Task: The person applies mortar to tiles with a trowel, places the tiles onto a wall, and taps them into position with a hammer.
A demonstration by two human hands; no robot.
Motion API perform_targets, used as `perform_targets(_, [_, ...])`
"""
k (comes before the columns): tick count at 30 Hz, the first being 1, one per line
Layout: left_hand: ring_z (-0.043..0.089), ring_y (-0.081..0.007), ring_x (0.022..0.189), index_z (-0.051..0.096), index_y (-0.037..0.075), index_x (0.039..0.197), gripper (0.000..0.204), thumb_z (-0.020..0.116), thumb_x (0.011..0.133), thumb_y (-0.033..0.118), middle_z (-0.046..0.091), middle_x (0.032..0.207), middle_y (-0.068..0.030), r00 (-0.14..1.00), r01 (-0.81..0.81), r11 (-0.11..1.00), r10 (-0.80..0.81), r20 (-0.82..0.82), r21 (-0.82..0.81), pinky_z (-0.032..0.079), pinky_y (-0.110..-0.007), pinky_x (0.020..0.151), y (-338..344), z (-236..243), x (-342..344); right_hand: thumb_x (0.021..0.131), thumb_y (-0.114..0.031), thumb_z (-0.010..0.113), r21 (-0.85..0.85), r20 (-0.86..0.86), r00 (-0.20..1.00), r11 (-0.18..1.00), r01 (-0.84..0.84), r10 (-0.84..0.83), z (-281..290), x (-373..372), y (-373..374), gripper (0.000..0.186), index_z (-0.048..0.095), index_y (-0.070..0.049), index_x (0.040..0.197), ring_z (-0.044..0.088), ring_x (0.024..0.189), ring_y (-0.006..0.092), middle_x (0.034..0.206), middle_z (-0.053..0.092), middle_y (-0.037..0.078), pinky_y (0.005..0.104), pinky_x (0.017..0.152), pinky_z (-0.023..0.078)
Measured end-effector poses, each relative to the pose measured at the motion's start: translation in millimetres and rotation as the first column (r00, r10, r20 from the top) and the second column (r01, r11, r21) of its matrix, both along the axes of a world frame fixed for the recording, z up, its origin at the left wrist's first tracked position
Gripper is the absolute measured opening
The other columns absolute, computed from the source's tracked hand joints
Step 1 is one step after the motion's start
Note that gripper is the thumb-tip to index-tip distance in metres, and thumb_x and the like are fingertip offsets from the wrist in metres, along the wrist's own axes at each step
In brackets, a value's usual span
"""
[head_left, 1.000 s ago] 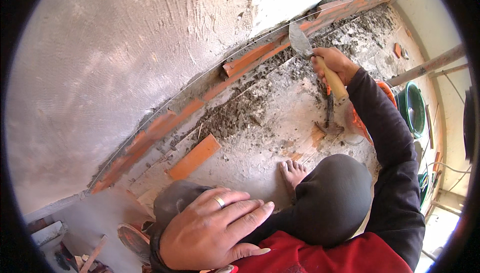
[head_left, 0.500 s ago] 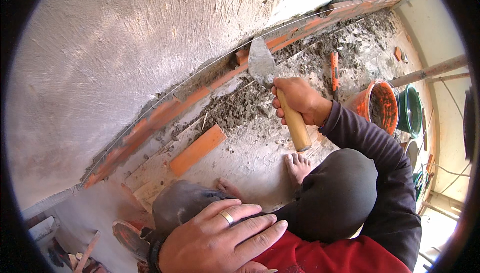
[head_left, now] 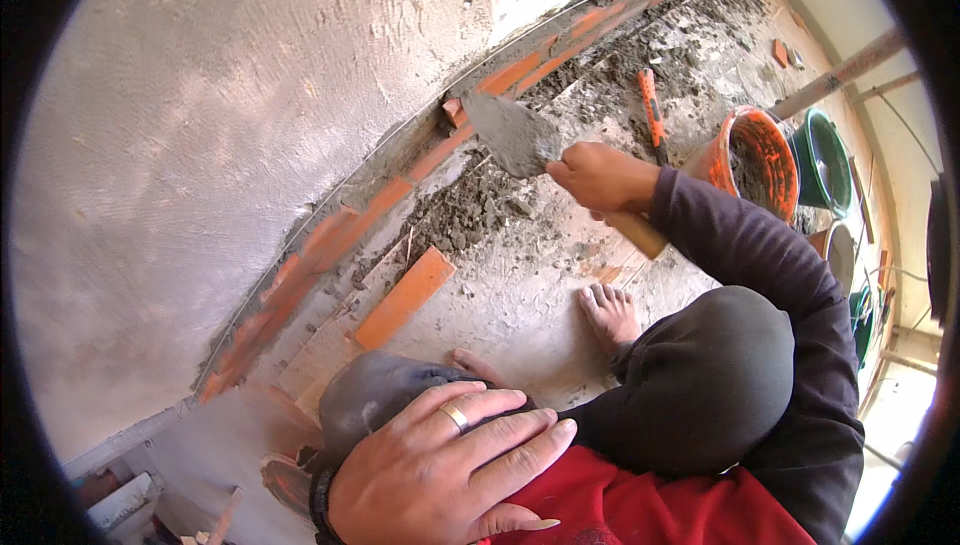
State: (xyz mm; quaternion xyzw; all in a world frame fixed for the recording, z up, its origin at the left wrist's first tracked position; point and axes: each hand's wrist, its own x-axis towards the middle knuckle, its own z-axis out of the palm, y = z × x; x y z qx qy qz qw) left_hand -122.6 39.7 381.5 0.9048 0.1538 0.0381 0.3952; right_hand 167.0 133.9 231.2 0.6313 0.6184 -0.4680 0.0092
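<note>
A pointed trowel (head_left: 515, 137) with a wooden handle is gripped in my right hand (head_left: 612, 183). Its grey blade looks smeared with mortar, and the tip lies over the low brick course (head_left: 370, 220) beside a gap where a brick end (head_left: 455, 112) shows. A white string line (head_left: 395, 133) runs along the course, close against the wall. My left hand (head_left: 445, 460), wearing a ring, rests on my left leg with its fingers stretched out. One loose orange brick (head_left: 405, 300) lies on the floor between my feet and the course.
Mortar crumbs (head_left: 470, 205) are strewn along the foot of the bricks. A hammer with an orange handle (head_left: 652, 110) lies beyond my right hand. At the right stand an orange bucket (head_left: 722, 150) with mortar inside and a green bucket (head_left: 825, 160). A rough plastered wall (head_left: 230, 135) rises at the left.
My right hand has rolled the trowel, bringing its blade flatter and showing its mortar-smeared face. The handle end has swung right, toward my forearm. My left hand stays on my leg.
</note>
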Motion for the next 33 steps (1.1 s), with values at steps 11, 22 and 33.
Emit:
perform_targets(11, [0.061,-0.0358,0.112,0.062,-0.001,0.123,0.066,0.064,0.086,0.054,0.066,0.118,-0.0167,0.99,0.06,0.998,-0.061,-0.126,-0.006,0.046,-0.046,0.097,16.2,-16.2,30.4,0.104,-0.031,0.044,0.078,-0.17,0.6,0.596,0.799,-0.782,37.3,166.9,-211.5,0.034,0.053,-0.007,0.081,0.045,0.049,0.0072,0.064,0.046,-0.004,0.0259,0.042,0.039])
perform_targets(22, [0.06,-0.0395,0.109,0.058,-0.007,0.124,0.065,0.059,0.091,0.049,0.065,0.116,-0.022,0.966,0.008,0.992,-0.039,-0.257,-0.123,0.044,-0.046,0.098,49.8,-32.9,92.6,0.103,-0.031,0.044,0.025,0.214,0.408,0.423,0.906,-0.887,11.1,224.5,-341.6,0.041,0.056,0.003,0.085,0.057,0.047,0.0211,0.062,0.056,0.012,0.0387,0.043,0.046])
perform_targets(33, [0.06,-0.0377,0.11,0.061,-0.003,0.123,0.048,0.066,0.09,0.032,0.066,0.116,-0.0205,0.935,0.004,0.984,-0.067,-0.347,-0.177,0.045,-0.044,0.098,69.3,-42.6,118.9,0.094,-0.018,0.059,0.555,0.282,0.466,0.539,0.633,-0.839,10.8,200.2,-383.7,0.026,0.056,0.004,0.108,0.057,0.075,0.0437,0.085,0.059,0.027,0.0484,0.073,0.047])
